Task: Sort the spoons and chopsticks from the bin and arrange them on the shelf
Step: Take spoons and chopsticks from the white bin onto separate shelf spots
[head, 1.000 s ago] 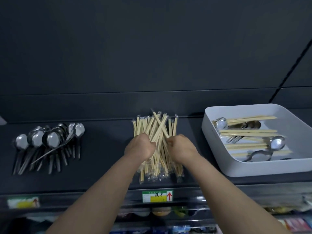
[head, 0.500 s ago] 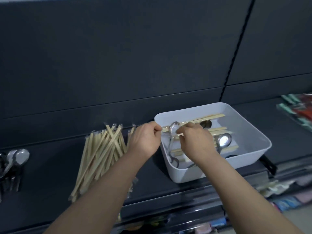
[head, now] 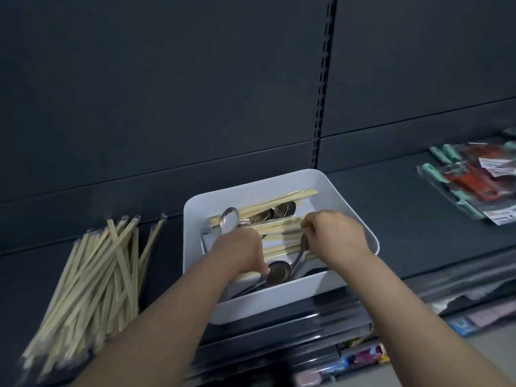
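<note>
Two hands are inside the white bin (head: 279, 301) on the shelf (head: 405, 219). By the near wall, the left hand (head: 237, 255) curls downward just left of a dark spoon (head: 277, 272), and its fingertips are hidden. Farther in, the right hand (head: 336, 236) curls its fingertips (head: 305, 225) at the right ends of the chopsticks (head: 279, 227), which lie left to right. Whether they pinch is unclear. The sorted pile (head: 97, 289) lies well left.

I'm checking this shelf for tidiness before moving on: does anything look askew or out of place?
The chopstick pile on the shelf, left of the white bin, is fanned and crisscrossed rather than aligned. Inside the bin, spoons and chopsticks lie jumbled together. Nothing looks spilled or broken.
</note>
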